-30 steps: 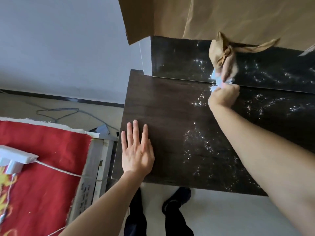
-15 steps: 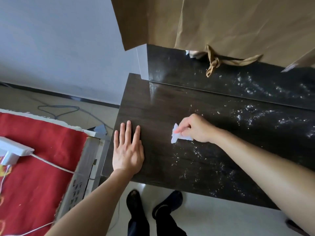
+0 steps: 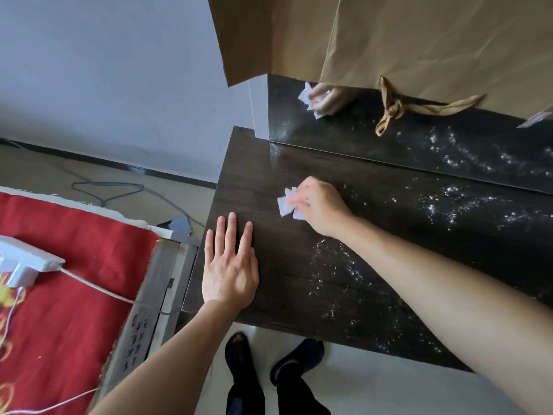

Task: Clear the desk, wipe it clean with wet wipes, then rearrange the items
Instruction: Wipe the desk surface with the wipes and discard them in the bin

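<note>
The dark wooden desk [image 3: 299, 298] runs from the centre to the right, its top wet and speckled with shiny droplets. My right hand [image 3: 321, 205] grips a crumpled white wet wipe [image 3: 286, 203] and presses it on the desk near the back left corner. My left hand [image 3: 230, 265] lies flat, fingers straight, on the desk's left front edge. The glossy dark back panel [image 3: 419, 145] mirrors the hand and wipe.
A brown paper bag [image 3: 419, 40] with a knotted handle [image 3: 392, 109] hangs over the back panel. At left lies a red cloth [image 3: 59, 295] with a white power strip [image 3: 27, 259] and cable. A grey cable [image 3: 107, 190] lies on the floor. My feet stand below the desk edge.
My right hand swept the wipe from the back panel down toward the desk's left part, then a little back toward the rear corner. My left hand stayed flat on the desk.
</note>
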Available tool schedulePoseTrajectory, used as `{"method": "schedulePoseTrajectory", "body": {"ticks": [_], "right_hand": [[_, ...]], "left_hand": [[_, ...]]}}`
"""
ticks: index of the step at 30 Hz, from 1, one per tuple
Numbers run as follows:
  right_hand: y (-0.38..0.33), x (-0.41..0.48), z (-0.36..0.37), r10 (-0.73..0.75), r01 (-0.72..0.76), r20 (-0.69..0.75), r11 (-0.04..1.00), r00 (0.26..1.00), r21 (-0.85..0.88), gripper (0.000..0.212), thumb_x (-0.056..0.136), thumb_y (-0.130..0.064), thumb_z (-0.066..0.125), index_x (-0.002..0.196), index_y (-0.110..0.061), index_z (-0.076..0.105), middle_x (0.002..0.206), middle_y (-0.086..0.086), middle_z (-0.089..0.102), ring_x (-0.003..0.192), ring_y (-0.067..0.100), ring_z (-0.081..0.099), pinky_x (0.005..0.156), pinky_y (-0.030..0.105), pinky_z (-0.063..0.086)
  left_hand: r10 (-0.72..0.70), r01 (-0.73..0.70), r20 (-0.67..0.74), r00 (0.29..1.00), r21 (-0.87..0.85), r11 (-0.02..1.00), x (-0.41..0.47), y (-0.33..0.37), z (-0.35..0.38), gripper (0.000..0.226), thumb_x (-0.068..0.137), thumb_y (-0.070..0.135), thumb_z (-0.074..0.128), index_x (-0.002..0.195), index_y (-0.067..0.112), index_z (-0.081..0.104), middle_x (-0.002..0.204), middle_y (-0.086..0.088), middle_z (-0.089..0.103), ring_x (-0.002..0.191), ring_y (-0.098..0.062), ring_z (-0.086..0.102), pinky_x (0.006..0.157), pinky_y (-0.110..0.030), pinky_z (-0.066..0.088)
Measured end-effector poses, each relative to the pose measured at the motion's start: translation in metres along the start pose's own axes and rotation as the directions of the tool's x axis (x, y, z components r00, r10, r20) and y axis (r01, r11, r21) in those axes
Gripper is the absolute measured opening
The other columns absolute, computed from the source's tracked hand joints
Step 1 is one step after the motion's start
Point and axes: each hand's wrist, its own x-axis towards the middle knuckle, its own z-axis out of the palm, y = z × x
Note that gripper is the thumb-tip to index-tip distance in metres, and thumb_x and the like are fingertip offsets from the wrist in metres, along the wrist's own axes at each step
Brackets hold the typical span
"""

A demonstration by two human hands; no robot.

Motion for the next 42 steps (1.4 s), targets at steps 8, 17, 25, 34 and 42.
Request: {"method": "schedulePoseTrajectory", "body": {"ticks": [8, 17, 25, 34, 42], "right_hand": [[0.063, -0.007, -0.079, 0.313, -0.402, -0.555, 0.915, 0.771, -0.042, 0.028, 0.084, -0.002, 0.053, 0.103, -0.008, 0.072, 0.11, 0.019, 0.064, 0.103, 0.034, 0.059, 0.088, 0.031, 0.042], [0.033, -0.1, -0.041, 0.112, -0.081, 0.245, 0.988, 0.963, -0.135, 0.026, 0.084, -0.007, 0.061, 0.091, -0.027, 0.076, 0.087, -0.01, 0.061, 0.081, 0.011, 0.057, 0.065, 0.013, 0.037], [0.051, 0.013, -0.051, 0.34, -0.393, -0.553, 0.919, 0.761, 0.024, 0.028, 0.085, -0.003, 0.052, 0.104, -0.007, 0.072, 0.112, 0.019, 0.062, 0.105, 0.034, 0.057, 0.085, 0.029, 0.04], [0.04, -0.079, -0.035, 0.135, -0.132, 0.133, 0.991, 0.982, -0.032, 0.02, 0.079, -0.007, 0.066, 0.091, -0.019, 0.076, 0.085, -0.007, 0.065, 0.077, 0.013, 0.058, 0.065, 0.022, 0.042], [0.105, -0.031, -0.103, 0.351, -0.437, -0.564, 0.899, 0.748, -0.021, 0.022, 0.086, -0.008, 0.059, 0.103, -0.007, 0.073, 0.108, 0.017, 0.066, 0.099, 0.034, 0.06, 0.081, 0.028, 0.042]], "left_hand": [[0.01, -0.01, -0.007, 1.0, 0.009, 1.0, 0.001, -0.001, 0.002, 0.053, 0.093, 0.03, 0.029, 0.144, 0.016, 0.032, 0.155, -0.017, 0.023, 0.146, -0.033, 0.012, 0.118, -0.048, 0.011], [-0.007, 0.007, 0.024, 1.0, 0.003, 1.0, 0.001, 0.001, -0.001, 0.054, 0.093, 0.031, 0.025, 0.144, 0.015, 0.035, 0.155, -0.017, 0.023, 0.146, -0.033, 0.012, 0.118, -0.049, 0.012], [-0.007, 0.007, 0.006, 1.0, 0.01, 1.0, 0.001, 0.0, 0.001, 0.052, 0.094, 0.03, 0.027, 0.144, 0.017, 0.033, 0.156, -0.015, 0.023, 0.146, -0.031, 0.012, 0.118, -0.047, 0.01], [-0.021, 0.021, 0.017, 1.0, -0.006, 1.0, 0.001, 0.002, -0.004, 0.053, 0.093, 0.03, 0.026, 0.143, 0.015, 0.037, 0.155, -0.016, 0.024, 0.146, -0.032, 0.012, 0.118, -0.048, 0.012], [-0.014, 0.014, -0.004, 1.0, -0.021, 1.0, 0.001, 0.001, 0.0, 0.052, 0.094, 0.03, 0.026, 0.143, 0.017, 0.035, 0.155, -0.016, 0.024, 0.146, -0.032, 0.012, 0.119, -0.047, 0.01]]}}
